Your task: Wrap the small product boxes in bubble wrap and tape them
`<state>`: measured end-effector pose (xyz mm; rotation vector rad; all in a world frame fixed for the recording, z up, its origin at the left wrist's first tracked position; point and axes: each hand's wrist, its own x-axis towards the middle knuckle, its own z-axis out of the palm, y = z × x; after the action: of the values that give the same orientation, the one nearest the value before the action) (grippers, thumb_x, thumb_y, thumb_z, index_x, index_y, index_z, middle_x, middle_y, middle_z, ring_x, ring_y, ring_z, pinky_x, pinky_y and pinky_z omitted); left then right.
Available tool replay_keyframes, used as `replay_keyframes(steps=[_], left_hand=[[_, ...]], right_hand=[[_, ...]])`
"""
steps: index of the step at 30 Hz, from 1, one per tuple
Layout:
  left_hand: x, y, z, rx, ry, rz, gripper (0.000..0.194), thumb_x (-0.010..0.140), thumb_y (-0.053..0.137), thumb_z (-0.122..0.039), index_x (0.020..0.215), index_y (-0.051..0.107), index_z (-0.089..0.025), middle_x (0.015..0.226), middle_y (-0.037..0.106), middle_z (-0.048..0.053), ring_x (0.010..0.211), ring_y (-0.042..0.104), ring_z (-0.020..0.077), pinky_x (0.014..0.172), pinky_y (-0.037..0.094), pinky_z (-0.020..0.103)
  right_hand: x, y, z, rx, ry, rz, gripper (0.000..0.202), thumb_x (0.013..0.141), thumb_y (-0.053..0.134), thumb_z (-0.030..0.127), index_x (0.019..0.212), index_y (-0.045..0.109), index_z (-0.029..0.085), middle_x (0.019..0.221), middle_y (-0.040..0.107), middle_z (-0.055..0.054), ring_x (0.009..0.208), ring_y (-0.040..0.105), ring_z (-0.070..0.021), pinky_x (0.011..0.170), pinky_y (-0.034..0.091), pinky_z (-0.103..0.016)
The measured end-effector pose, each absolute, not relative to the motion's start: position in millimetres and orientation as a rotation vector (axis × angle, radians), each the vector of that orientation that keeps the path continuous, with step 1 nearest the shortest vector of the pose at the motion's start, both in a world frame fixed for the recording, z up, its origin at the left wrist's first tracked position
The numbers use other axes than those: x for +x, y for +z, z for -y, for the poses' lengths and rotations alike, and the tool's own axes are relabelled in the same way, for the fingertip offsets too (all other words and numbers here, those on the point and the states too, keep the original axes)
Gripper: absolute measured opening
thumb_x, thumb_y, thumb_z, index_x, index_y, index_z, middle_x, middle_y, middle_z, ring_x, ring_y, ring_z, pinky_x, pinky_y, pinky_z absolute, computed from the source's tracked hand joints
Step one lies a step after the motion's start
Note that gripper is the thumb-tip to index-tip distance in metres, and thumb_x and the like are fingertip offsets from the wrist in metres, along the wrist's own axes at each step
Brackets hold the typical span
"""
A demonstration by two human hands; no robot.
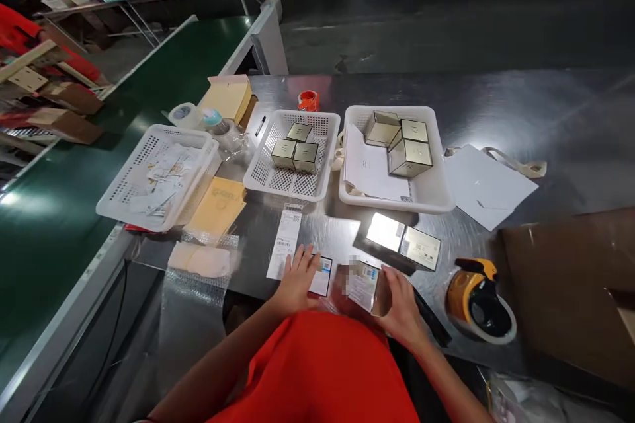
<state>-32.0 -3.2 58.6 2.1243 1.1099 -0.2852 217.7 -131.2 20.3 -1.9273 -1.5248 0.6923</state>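
Observation:
My left hand (297, 283) lies with fingers stretched out over the left part of a small box (322, 276) with a white label at the table's near edge. Just right of it, my right hand (401, 304) grips the right side of a second small gold box (364, 287), thumb near and fingers far, its labelled face up. A printed shipping label (286, 241) lies by my left fingertips. Two shiny gold boxes (419, 248) rest side by side beyond my right hand. My palms hide parts of both held or touched boxes.
A white basket (253, 175) and a white tray (444, 195) hold gold boxes; another basket (112, 201) holds papers. A tape dispenser (479, 304) and a cardboard box (570, 291) stand right. Bubble wrap (191, 317) hangs over the near edge. A green conveyor (149, 89) runs left.

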Motion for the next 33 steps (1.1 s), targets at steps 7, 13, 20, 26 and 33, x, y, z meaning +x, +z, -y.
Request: replay_keyframes(steps=[7,13,20,26,33], left_hand=[[-20,35,1,2.246,-0.317,-1.087,0.107,0.063,0.08,-0.039,0.152,0.023,-0.023,0.158,0.027,0.019,0.148,0.006,0.0419,0.114,0.002,0.068],[-18,30,2,2.251,-0.23,-1.071,0.101,0.062,0.08,-0.036,0.148,0.03,-0.017,0.151,0.036,0.021,0.144,0.019,0.0398,0.116,0.02,0.055],[-19,21,5,2.262,-0.197,-1.075,0.105,0.061,0.081,-0.037,0.149,0.028,-0.019,0.149,0.034,0.02,0.14,0.024,0.0412,0.112,0.025,0.054],[-19,18,6,2.323,-0.164,-1.069,0.104,0.06,0.081,-0.044,0.148,0.03,-0.021,0.145,0.038,0.019,0.137,0.027,0.0421,0.109,0.03,0.056],[-20,17,6,2.372,-0.133,-1.079,0.102,0.061,0.078,-0.054,0.147,0.033,-0.022,0.142,0.042,0.018,0.135,0.032,0.0403,0.107,0.032,0.054]], right_hand=[[173,18,107,-2.143,0.708,1.779,0.089,0.065,0.071,0.02,0.145,0.032,0.029,0.137,0.044,-0.014,0.122,0.038,-0.0404,0.087,0.05,-0.052],[153,20,93,-2.216,0.699,1.891,0.093,0.06,0.074,0.012,0.144,0.036,0.022,0.137,0.045,-0.018,0.123,0.036,-0.0437,0.091,0.046,-0.051],[144,21,88,-2.247,0.656,1.937,0.093,0.063,0.073,0.009,0.146,0.034,0.022,0.137,0.046,-0.018,0.123,0.04,-0.0422,0.099,0.038,-0.052],[145,19,87,-2.229,0.603,2.006,0.096,0.063,0.079,0.027,0.147,0.033,0.02,0.136,0.048,-0.018,0.123,0.041,-0.0408,0.103,0.035,-0.052],[154,14,93,-2.187,0.583,1.925,0.089,0.06,0.076,0.023,0.142,0.041,0.022,0.133,0.049,-0.017,0.121,0.041,-0.0413,0.095,0.044,-0.051]])
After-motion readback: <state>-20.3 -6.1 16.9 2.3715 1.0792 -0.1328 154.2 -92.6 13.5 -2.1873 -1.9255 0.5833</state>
